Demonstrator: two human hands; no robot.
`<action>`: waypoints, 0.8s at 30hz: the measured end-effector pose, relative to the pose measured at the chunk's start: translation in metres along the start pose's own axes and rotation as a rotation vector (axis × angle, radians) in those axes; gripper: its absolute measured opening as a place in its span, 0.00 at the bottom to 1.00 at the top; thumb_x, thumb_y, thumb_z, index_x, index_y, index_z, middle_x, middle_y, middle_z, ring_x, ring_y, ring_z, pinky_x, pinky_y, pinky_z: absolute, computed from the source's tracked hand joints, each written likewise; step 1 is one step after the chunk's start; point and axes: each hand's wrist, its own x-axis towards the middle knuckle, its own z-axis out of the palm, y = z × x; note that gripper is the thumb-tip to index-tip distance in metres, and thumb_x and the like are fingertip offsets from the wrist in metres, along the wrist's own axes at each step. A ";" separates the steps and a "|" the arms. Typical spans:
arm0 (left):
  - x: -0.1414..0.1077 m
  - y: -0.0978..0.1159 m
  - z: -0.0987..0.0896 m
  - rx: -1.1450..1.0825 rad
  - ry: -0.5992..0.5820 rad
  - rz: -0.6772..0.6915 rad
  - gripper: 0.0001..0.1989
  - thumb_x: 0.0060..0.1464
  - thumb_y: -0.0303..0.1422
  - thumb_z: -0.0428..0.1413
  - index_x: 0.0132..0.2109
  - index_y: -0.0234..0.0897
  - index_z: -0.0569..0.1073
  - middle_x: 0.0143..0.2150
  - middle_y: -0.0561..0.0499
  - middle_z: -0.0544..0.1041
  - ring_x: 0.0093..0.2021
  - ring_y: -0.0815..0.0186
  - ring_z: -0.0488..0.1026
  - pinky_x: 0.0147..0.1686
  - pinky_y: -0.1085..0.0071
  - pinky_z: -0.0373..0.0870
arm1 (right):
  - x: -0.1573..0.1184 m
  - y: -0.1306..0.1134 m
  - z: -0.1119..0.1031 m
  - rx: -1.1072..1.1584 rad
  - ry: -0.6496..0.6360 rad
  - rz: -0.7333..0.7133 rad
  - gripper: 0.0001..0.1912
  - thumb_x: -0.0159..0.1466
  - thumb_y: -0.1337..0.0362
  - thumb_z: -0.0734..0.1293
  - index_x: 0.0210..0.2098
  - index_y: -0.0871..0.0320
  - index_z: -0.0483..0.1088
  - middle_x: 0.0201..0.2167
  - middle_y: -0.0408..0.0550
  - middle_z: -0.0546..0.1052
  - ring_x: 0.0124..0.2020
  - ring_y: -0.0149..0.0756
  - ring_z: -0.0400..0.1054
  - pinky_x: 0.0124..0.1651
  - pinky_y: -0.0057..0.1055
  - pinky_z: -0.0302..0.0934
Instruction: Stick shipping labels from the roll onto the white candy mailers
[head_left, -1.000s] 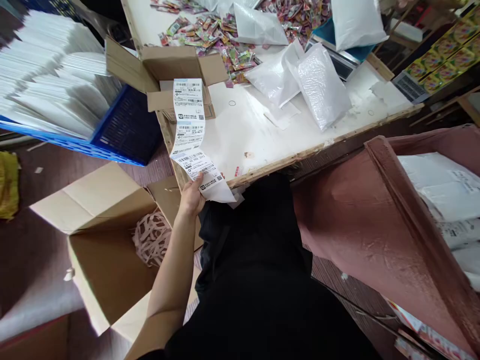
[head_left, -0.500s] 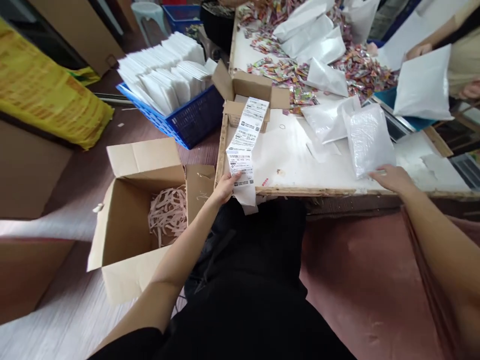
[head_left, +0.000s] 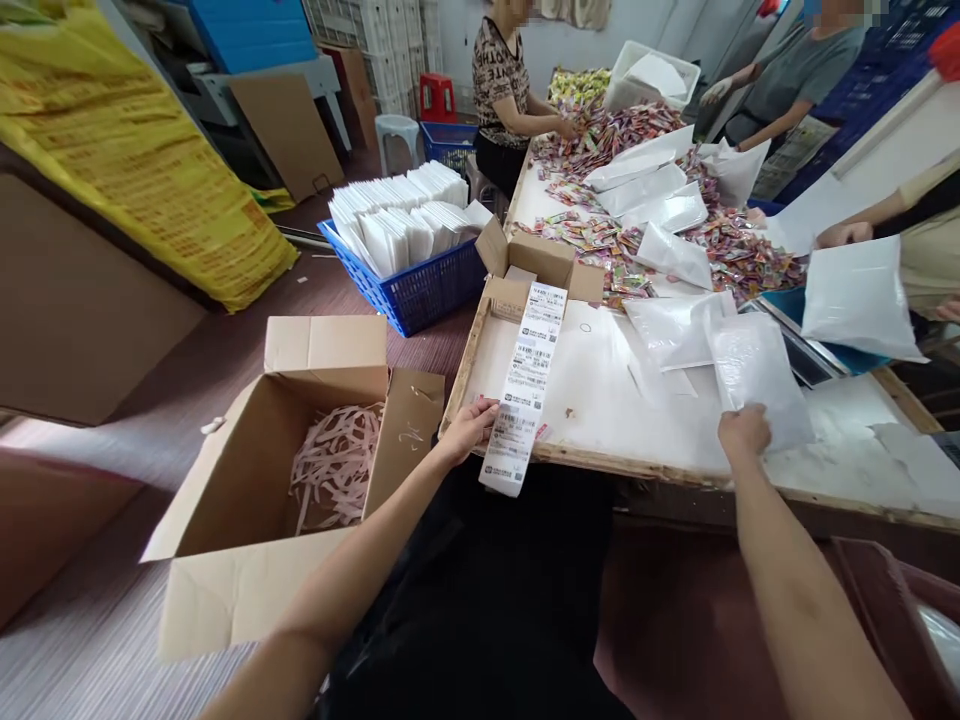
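My left hand (head_left: 472,430) pinches the edge of a strip of printed shipping labels (head_left: 525,385) near the table's front edge. The strip runs back to an open small cardboard box (head_left: 551,262) on the table, and its lower end hangs past the edge. My right hand (head_left: 745,433) is closed on the near edge of a filled white mailing bag (head_left: 757,375), which lies on the table. Another white mailing bag (head_left: 675,330) is just behind it, partly covered.
Small colourful packets (head_left: 630,140) are heaped on the table (head_left: 592,400). At left stand a blue basket (head_left: 420,295) of white bags and an open carton (head_left: 247,470) holding paper strips. Co-workers (head_left: 506,85) stand around the table; one holds a white bag (head_left: 859,300) at right.
My view has tilted up, showing more of the room. The label strip is drawn further over the edge. My right hand has moved from beside the bag's corner to closing on its near edge.
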 end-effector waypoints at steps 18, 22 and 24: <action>0.023 -0.005 0.131 0.900 -0.219 0.168 0.31 0.48 0.52 0.63 0.53 0.36 0.71 0.49 0.41 0.77 0.42 0.59 0.75 0.39 0.66 0.69 | -0.078 0.051 -0.024 0.308 -0.108 0.047 0.09 0.54 0.59 0.60 0.36 0.51 0.59 0.35 0.53 0.74 0.39 0.49 0.68 0.44 0.42 0.61; 0.017 -0.019 0.162 0.931 -0.441 0.042 0.24 0.57 0.53 0.54 0.28 0.36 0.69 0.27 0.49 0.76 0.26 0.66 0.73 0.31 0.70 0.65 | -0.067 0.039 -0.036 0.339 -0.167 0.011 0.08 0.56 0.62 0.61 0.35 0.54 0.67 0.38 0.54 0.76 0.40 0.43 0.69 0.48 0.37 0.60; 0.012 -0.022 0.167 0.884 -0.475 0.058 0.23 0.60 0.47 0.53 0.23 0.37 0.63 0.20 0.53 0.71 0.21 0.69 0.70 0.28 0.71 0.63 | -0.086 0.031 -0.054 0.353 -0.093 -0.015 0.11 0.58 0.61 0.61 0.38 0.57 0.71 0.42 0.57 0.77 0.40 0.42 0.69 0.47 0.36 0.62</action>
